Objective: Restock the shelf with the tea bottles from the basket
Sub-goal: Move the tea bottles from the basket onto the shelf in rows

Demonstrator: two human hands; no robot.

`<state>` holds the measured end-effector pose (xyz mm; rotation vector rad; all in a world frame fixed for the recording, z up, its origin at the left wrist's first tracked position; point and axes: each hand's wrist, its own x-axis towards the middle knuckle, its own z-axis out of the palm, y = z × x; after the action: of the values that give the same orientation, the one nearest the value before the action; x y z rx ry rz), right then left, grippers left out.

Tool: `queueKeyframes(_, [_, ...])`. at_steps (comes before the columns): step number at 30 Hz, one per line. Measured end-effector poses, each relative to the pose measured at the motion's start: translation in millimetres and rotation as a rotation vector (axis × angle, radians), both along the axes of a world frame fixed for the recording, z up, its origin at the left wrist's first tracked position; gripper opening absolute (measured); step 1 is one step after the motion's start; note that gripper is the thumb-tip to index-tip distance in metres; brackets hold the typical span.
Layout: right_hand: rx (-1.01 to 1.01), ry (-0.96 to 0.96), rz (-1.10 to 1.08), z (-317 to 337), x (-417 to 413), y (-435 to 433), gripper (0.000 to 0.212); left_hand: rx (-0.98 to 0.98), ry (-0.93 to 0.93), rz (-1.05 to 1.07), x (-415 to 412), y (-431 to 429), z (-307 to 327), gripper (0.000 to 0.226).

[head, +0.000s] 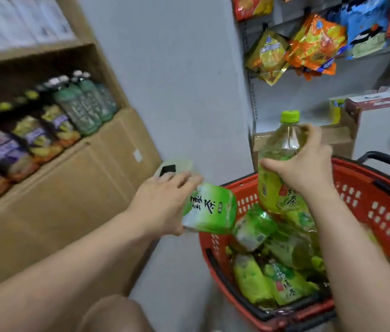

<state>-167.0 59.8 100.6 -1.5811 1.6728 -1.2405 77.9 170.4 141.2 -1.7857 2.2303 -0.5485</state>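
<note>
Left hand (162, 202) was wrapped round the tilted tea bottle (209, 209), held just left of the red basket (380, 207); the bottle's far end was too blurred to read. Right hand (306, 164) was curled over the shoulder of the upright tea bottle (273, 185), cap up, above the basket. The hands were apart, one bottle each. The spare tea bottles (282, 281) lay loose in the basket. The shelf (45, 47) stood far left, well apart from both hands, with shelved bottles (86, 104) in a row above cardboard cartons (69, 188). Judged step: carrying both to the shelf. The tilted bottle would need righting before set-down. A shoulder grip is likely to let a full bottle swing, so it should be carried slowly and placed beside the row without knocking it.
</note>
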Motion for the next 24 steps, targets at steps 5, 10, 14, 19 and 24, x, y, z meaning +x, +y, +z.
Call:
queueKeyframes(5, [-0.154,-0.195,0.392,30,102,67,0.093,-0.214,-0.147,0.264,91,135,62,0.110])
queueKeyframes(10, [-0.168,-0.264,0.716,50,199,144,0.086,-0.342,-0.252,0.489,152,260,112,0.110])
queueKeyframes(14, [-0.227,-0.286,0.878,74,273,202,0.084,-0.406,-0.272,0.619,200,333,139,0.101])
queueKeyframes(19, [-0.302,-0.333,1.043,116,375,265,0.087,-0.596,-0.008,0.880,270,396,145,0.104])
queueKeyframes(24, [-0.390,-0.396,1.132,145,474,324,0.089,-0.706,0.415,1.156,335,431,125,0.107])
